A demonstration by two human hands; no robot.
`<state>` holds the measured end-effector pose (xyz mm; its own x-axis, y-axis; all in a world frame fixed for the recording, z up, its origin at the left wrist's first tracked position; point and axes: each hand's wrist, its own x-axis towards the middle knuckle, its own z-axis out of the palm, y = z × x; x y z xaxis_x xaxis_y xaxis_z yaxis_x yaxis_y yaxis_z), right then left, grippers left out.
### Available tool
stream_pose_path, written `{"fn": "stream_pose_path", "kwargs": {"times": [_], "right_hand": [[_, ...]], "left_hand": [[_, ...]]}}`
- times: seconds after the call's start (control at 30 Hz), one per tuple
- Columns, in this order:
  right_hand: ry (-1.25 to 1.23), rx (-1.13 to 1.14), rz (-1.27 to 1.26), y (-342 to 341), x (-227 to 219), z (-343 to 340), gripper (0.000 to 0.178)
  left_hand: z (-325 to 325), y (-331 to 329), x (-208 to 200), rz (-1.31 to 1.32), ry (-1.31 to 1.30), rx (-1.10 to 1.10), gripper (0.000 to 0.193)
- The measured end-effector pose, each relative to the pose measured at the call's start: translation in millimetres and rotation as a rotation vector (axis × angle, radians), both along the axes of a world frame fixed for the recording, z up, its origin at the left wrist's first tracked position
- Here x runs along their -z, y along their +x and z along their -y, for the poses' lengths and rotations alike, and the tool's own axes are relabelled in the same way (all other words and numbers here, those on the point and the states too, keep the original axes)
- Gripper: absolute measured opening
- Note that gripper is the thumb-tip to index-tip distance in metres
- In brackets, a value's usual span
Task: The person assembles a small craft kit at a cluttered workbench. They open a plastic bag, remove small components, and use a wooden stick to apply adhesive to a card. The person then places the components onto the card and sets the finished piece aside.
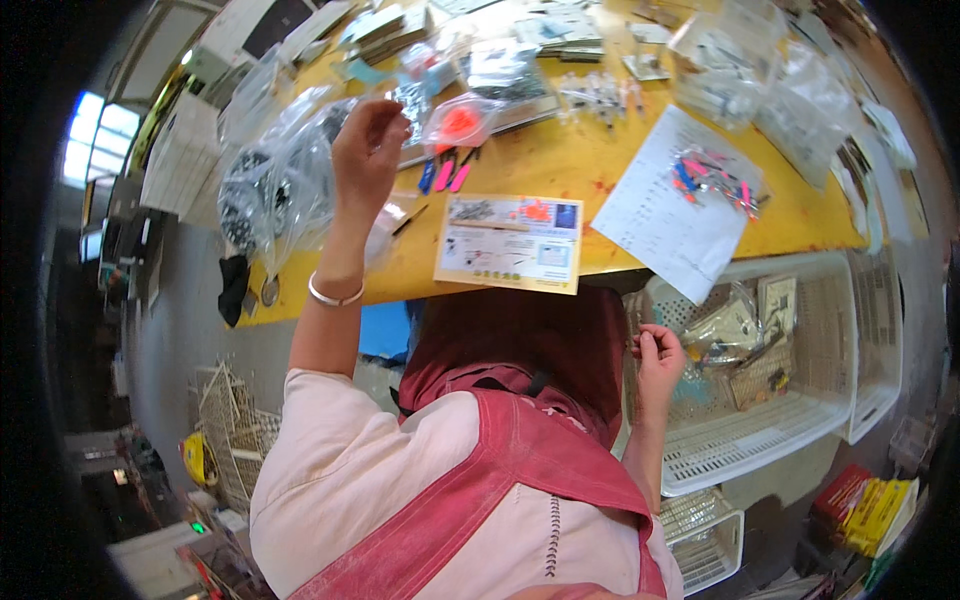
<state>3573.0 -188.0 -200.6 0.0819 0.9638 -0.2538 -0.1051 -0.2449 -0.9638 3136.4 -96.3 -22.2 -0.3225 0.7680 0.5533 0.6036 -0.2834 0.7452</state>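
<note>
Over the left part of the yellow table, my left hand (pixel 368 155) is raised, a bangle on its forearm. Its fingers curl inward, and anything between them is hidden. Beyond it lies a small clear bag of bright orange pieces (pixel 461 121), with pink and blue small tools (pixel 450 172) just in front. A printed card (pixel 508 243) lies at the near table edge, grey bits, orange bits and a thin stick along its top. Low on the right, my right hand (pixel 660 362) is closed in a pinch beside the white plastic basket (pixel 760 455); what it pinches cannot be made out.
Large clear bags of dark parts (pixel 280 195) stand at the table's left. On the right, a written paper sheet (pixel 665 200) lies under a bag of pink and blue pieces (pixel 715 180). Syringe-like tubes (pixel 600 95) and clear tubs (pixel 725 65) fill the back.
</note>
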Motion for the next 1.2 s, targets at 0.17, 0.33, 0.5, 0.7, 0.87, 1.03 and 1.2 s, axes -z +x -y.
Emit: {"fn": "stream_pose_path", "kwargs": {"times": [0.17,0.33,0.5,0.7,0.87,1.03,1.2], "right_hand": [[0.025,-0.099,0.003,-22,3,-2,0.009],[0.042,-0.149,0.064,-45,-10,4,0.009],[0.047,-0.175,0.107,-61,-10,17,0.009],[0.092,-0.182,0.164,-86,-24,28,0.01],[0.125,-0.207,0.23,-96,-24,30,0.01],[0.085,-0.361,0.136,-127,-61,32,0.017],[-0.04,-0.668,-0.134,-187,-122,34,0.026]], "left_hand": [[101,-34,34,-0.046,-0.382,-0.169,0.016],[143,-30,80,-0.605,-0.256,-0.358,0.03],[147,-55,117,-0.572,-0.313,-0.453,0.023],[147,-70,132,-0.448,-0.145,-0.438,0.015],[152,-63,125,-0.244,-0.056,-0.379,0.014],[161,-29,91,-0.251,0.03,-0.268,0.013],[169,35,72,-0.406,0.099,0.282,0.021]]}}
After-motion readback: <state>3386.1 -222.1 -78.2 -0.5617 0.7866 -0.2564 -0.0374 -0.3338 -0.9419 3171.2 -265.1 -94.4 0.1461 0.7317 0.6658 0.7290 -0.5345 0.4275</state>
